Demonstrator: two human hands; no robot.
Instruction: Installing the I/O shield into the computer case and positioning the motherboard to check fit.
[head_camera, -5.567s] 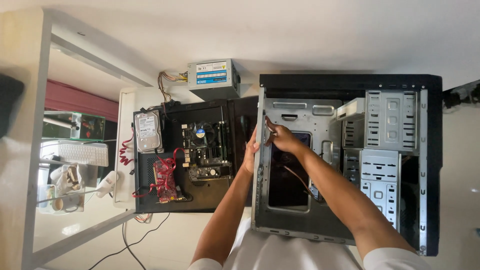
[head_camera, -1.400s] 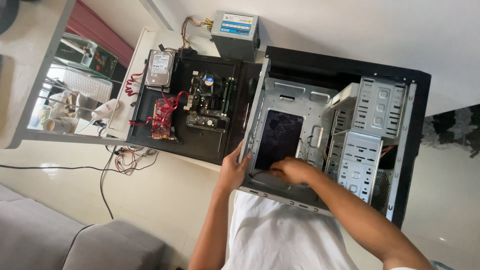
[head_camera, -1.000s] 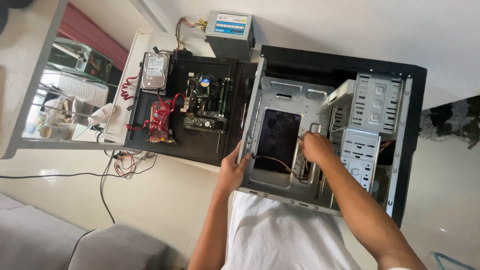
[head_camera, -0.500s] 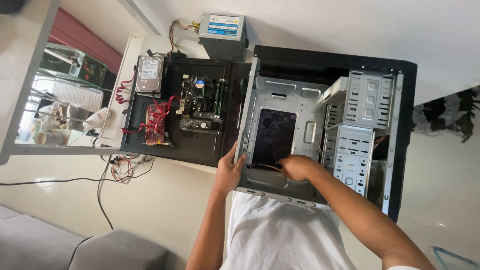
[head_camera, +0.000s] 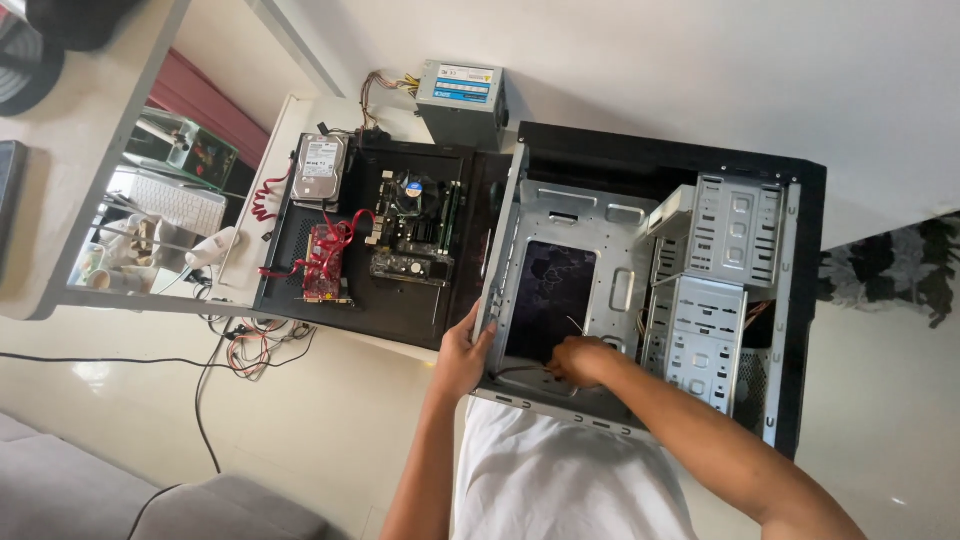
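Your left hand grips the near edge of the open black-and-grey metal computer case lying on its side — your right hand (fingers curled, grasp unclear) reaches among thin wires inside.

Hands at an open computer case

The left hand grips the near left edge of the computer case; the right hand reaches inside, fingers on thin wires at its near edge.
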